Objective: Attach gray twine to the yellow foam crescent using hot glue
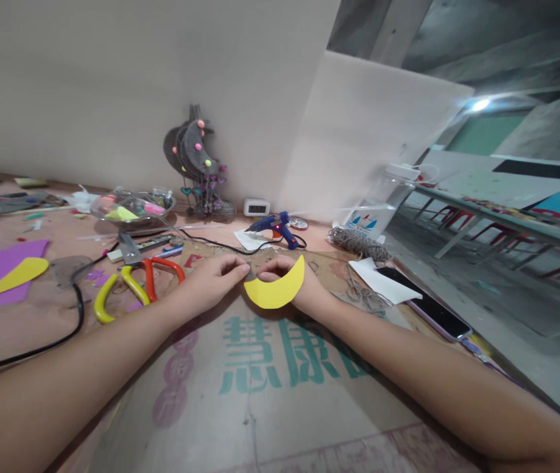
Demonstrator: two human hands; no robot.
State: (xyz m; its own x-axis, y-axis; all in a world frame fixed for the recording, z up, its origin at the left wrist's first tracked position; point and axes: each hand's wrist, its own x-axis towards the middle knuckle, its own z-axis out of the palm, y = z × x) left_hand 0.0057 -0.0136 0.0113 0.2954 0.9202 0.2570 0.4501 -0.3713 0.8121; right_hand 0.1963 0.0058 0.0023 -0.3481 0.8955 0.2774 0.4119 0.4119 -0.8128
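1 yellow crescent (280, 295) sits above the cardboard (201, 407), held by the right hand (312, 290) while the left hand (215, 281) pinches its gray tip (251, 274). Yellow-handled pliers (136, 286) and an orange-handled tool (150, 279) lie beside the left arm, a glue gun (282, 228) beyond; a clear bowl (134, 226) contains colored bits (122, 213).

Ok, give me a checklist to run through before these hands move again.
1. Flat yellow crescent held: ok, in the right hand.
2. Small grey piece joined to it: cannot tell; the left hand has its fingers on it, beside the crescent's left tip.
3. Blue glue gun with lit red light out of the hands: ok.
4. Its nozzle temperature: cannot tell.
5. Yellow-handled tool and orange-handled tool well away from the left forearm: not ok, they crowd it.
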